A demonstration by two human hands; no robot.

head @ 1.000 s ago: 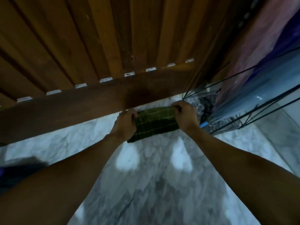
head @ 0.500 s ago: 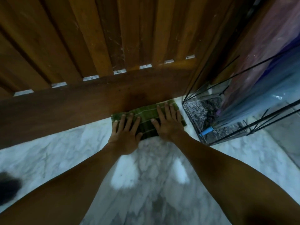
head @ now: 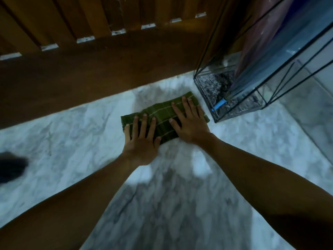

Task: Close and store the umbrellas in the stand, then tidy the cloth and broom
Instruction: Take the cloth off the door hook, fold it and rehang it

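A folded green checked cloth (head: 163, 114) lies flat on the white marble floor (head: 72, 141). My left hand (head: 141, 141) rests palm down on its left part, fingers spread. My right hand (head: 189, 121) lies flat on its right part, fingers apart. Just right of the cloth stands a black wire umbrella stand (head: 207, 94). Closed umbrellas, one blue (head: 270, 56) and one reddish-purple (head: 257, 42), lean inside it, the blue tip near the stand's floor. No broom is in view.
A brown wooden slatted door (head: 90, 42) runs along the far side of the floor, close behind the cloth. A dark blurred shape (head: 10, 166) lies at the left edge. A pale wall base (head: 313, 98) runs along the right of the stand.
Both hands went from gripping the cloth's top edge to lying flat on it. The cloth now lies further from the door, slid toward me.
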